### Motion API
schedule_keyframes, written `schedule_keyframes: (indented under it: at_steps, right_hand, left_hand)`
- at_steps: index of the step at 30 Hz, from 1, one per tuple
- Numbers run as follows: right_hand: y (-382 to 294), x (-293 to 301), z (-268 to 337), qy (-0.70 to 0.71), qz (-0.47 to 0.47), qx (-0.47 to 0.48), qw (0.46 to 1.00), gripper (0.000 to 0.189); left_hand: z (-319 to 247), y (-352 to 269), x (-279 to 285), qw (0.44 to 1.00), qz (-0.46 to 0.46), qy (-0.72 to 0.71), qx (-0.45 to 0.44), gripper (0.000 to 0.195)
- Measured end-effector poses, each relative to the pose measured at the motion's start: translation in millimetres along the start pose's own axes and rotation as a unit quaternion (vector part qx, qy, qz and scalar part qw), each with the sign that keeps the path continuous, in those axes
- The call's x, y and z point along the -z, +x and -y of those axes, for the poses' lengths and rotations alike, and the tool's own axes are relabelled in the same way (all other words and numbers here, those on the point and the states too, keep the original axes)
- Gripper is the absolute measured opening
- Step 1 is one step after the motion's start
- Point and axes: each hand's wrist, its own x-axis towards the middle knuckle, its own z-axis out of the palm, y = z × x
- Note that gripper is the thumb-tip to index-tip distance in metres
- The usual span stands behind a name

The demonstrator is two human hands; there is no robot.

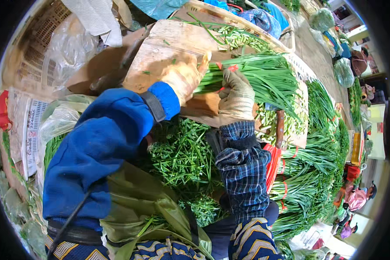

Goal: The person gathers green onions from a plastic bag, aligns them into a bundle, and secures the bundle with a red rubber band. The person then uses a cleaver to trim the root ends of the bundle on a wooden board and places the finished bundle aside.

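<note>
A bunch of long green leafy stalks, likely Chinese chives (263, 73), lies across a worn wooden board (172, 35), its stem ends towards the left. My right hand (237, 94), in a knit glove, pinches a red tie (233, 68) at the bunch's near side. My left hand (187, 76), blurred and pale, is at the stem ends with its fingers raised; whether it grips them is unclear. A wooden handle (279, 129), perhaps a knife's, lies right of my right hand beside cut stem pieces (266, 120). Red ties (273, 164) hang below the board.
Tied green bunches (299, 185) are piled along the right. Loose trimmings (182, 152) lie below the board. A plastic basket (35, 61) and a clear bag (73, 45) stand at left; another basket (291, 39) with cloths is behind. People (357, 198) sit far right.
</note>
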Motion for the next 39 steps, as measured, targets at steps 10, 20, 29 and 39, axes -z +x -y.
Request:
schedule_keyframes:
  at_steps: [10,20,29,39]
  right_hand:
    - [6,1,-36,0.028,-0.002,0.058,0.998,0.005]
    - [21,8,-37,-0.298,0.063,0.184,0.935,0.014]
    - [38,-25,17,-0.568,0.182,0.329,0.732,0.009]
    - [18,6,-11,-0.571,0.21,0.434,0.665,0.017]
  left_hand:
    - [-4,27,-20,0.991,0.067,-0.072,0.087,0.098]
    - [8,38,-29,0.978,-0.024,-0.209,-0.011,0.098]
    - [-4,37,-39,0.993,-0.013,-0.112,0.032,0.045]
    - [5,40,-43,0.972,-0.093,-0.213,-0.028,0.082]
